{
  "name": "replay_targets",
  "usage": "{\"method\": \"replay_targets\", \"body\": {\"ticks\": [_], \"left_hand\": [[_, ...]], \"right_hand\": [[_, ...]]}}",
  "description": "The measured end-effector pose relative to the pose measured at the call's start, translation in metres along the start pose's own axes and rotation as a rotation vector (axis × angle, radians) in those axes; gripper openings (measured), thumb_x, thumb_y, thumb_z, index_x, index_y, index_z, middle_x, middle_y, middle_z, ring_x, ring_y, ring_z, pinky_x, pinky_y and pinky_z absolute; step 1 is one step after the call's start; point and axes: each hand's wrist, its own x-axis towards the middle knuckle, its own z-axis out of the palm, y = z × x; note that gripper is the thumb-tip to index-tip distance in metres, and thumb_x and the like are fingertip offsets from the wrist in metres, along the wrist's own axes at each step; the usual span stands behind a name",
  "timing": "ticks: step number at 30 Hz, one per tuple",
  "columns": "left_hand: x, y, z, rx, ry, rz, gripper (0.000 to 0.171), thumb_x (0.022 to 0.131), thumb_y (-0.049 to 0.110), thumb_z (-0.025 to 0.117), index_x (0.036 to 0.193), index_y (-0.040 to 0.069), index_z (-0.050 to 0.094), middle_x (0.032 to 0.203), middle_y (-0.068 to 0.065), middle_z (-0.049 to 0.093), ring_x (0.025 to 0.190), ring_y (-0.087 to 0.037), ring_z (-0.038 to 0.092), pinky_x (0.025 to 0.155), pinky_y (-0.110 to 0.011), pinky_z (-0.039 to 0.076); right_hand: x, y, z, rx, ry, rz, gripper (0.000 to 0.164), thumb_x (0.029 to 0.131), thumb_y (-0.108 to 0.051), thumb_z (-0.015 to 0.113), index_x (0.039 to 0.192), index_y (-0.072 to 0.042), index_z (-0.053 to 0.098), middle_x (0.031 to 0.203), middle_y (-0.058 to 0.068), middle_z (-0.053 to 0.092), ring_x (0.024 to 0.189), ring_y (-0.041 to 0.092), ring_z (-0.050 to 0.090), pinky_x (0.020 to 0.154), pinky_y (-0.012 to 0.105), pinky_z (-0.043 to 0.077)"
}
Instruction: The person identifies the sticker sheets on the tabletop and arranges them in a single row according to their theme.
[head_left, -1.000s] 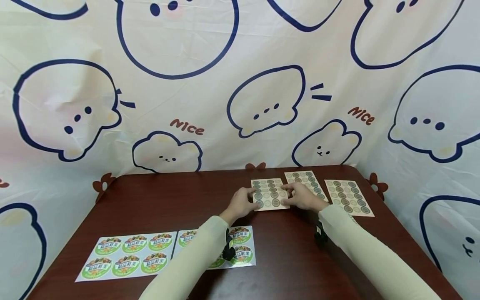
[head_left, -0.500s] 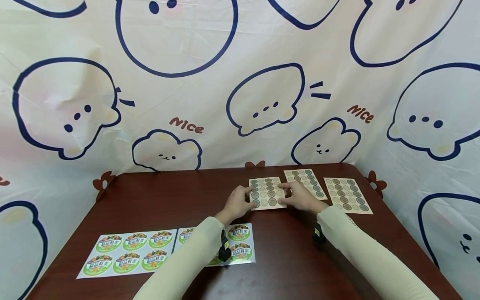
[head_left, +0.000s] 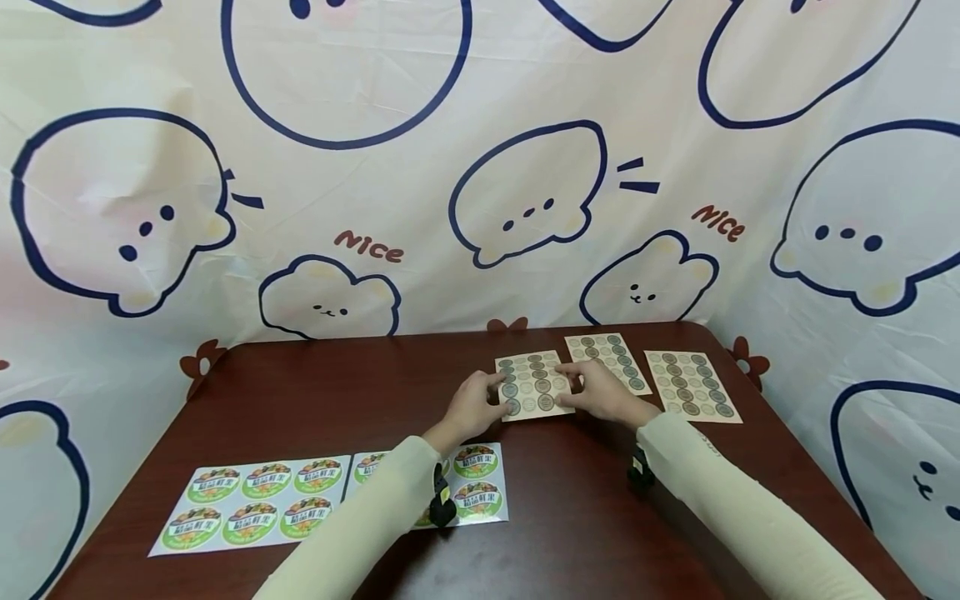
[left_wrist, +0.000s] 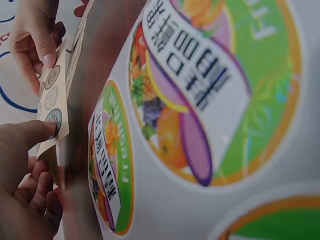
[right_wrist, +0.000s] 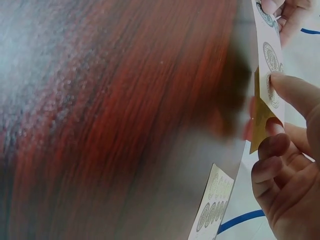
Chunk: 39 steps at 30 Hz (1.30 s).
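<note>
A cream sheet of round stickers [head_left: 534, 387] is held by its two sides between my hands. My left hand [head_left: 471, 408] pinches the left edge, thumb on the printed face and fingers curled behind, as the left wrist view shows. On the opposite edge my right hand [head_left: 603, 393] does the same. In the right wrist view the sheet [right_wrist: 267, 55] stands off the table, tilted, with a tan layer [right_wrist: 261, 125] behind it. A second cream sticker sheet [head_left: 617, 360] lies just behind my right hand, and a third one [head_left: 693, 387] lies farther right.
Two white sheets of green fruit labels lie side by side on the dark wooden table [head_left: 360, 392]. The left label sheet [head_left: 251, 506] shows well; my left forearm partly covers the right label sheet [head_left: 491, 475]. A patterned cloth [head_left: 420, 208] hangs behind the table.
The head view has shifted slightly. My hands and the held sheet moved a little to the left early on, then stayed nearly still, with both grips kept.
</note>
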Motion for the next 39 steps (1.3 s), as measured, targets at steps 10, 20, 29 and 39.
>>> {"method": "replay_targets", "body": {"ticks": [10,20,29,39], "left_hand": [[-0.005,0.004,-0.006,-0.014,0.013,0.002,0.056,0.090,0.019,0.076,0.142,0.007,0.058,0.112,-0.008,0.060,0.088,-0.016,0.050,0.069,-0.027,0.042],[-0.014,0.008,-0.008,-0.051,0.006,0.023,0.053,0.091,0.019,0.075,0.140,0.007,0.060,0.111,-0.009,0.061,0.088,-0.019,0.052,0.068,-0.027,0.042],[-0.024,0.014,-0.008,-0.113,-0.006,0.047,0.052,0.092,0.017,0.075,0.140,0.006,0.060,0.105,-0.005,0.059,0.085,-0.015,0.048,0.067,-0.026,0.041],[-0.033,0.016,-0.010,-0.088,-0.006,0.085,0.050,0.091,0.016,0.075,0.138,0.006,0.062,0.103,-0.005,0.060,0.083,-0.014,0.049,0.068,-0.024,0.042]], "right_hand": [[-0.005,-0.006,-0.001,-0.032,0.000,-0.019,0.058,0.090,-0.021,0.076,0.141,-0.001,0.058,0.088,0.007,0.060,0.052,0.010,0.042,0.047,0.024,0.036],[-0.015,-0.007,-0.001,-0.038,-0.001,-0.016,0.059,0.090,-0.024,0.077,0.140,-0.001,0.058,0.090,0.005,0.059,0.053,0.009,0.043,0.048,0.023,0.038],[-0.028,-0.005,-0.003,-0.005,0.013,-0.054,0.059,0.090,-0.022,0.077,0.140,0.000,0.058,0.086,0.003,0.059,0.051,0.010,0.045,0.046,0.024,0.039],[-0.042,-0.007,0.000,-0.019,0.035,-0.074,0.058,0.089,-0.027,0.079,0.139,-0.003,0.061,0.092,0.002,0.059,0.056,0.009,0.047,0.052,0.024,0.042]]}}
